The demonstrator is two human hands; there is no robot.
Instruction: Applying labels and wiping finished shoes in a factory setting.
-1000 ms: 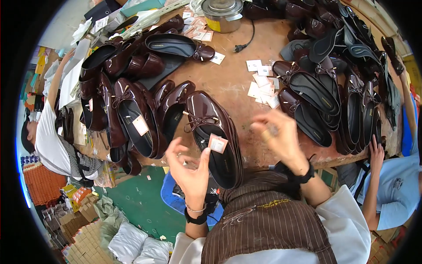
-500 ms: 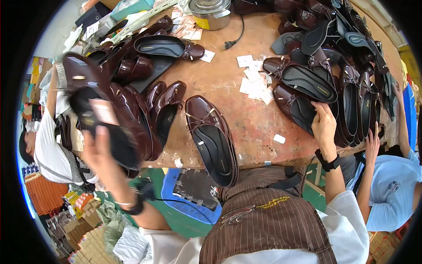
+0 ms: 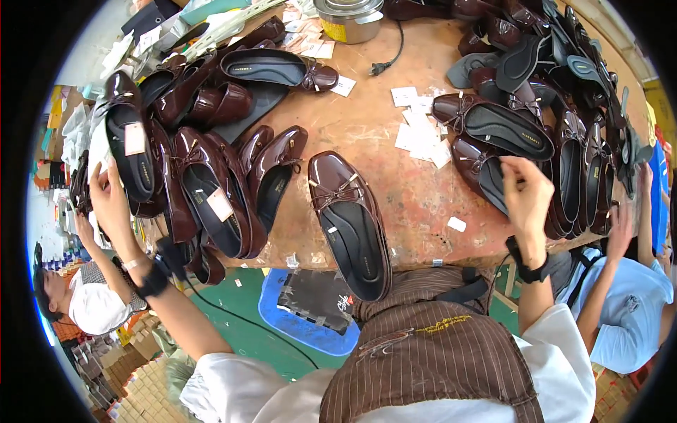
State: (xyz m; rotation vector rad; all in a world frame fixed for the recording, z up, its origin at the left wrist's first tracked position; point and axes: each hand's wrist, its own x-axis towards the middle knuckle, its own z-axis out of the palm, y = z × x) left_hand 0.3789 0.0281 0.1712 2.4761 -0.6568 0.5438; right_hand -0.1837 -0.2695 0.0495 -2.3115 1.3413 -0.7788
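Note:
My left hand [image 3: 115,204] is beside the heel of a glossy burgundy shoe [image 3: 144,166] at the left, fingers apart. That shoe has a bow, a black insole and a small pink card inside. Over at the right, my right hand [image 3: 529,194] hovers above a burgundy shoe [image 3: 469,151], thumb and fingers drawn together; whatever is between them is hidden. Another shoe with a bow [image 3: 511,127] lies just behind it. Between my hands, a single burgundy shoe [image 3: 338,173] points away from me, its heel past the table's near edge. A carded shoe [image 3: 194,151] rests in the left pile.
White cards [image 3: 423,137] lie scattered mid-table [image 3: 395,211], with a metal tin [image 3: 349,21] and cable plug [image 3: 381,68] behind. Shoes and loose insoles [image 3: 518,63] crowd the right. A co-worker in light blue [image 3: 627,303] is at right, another person [image 3: 102,299] at left.
My left hand has set the carded shoe down on the left pile and let go, moving left. The right hand has lifted slightly off the shoe, its fingers drawn in.

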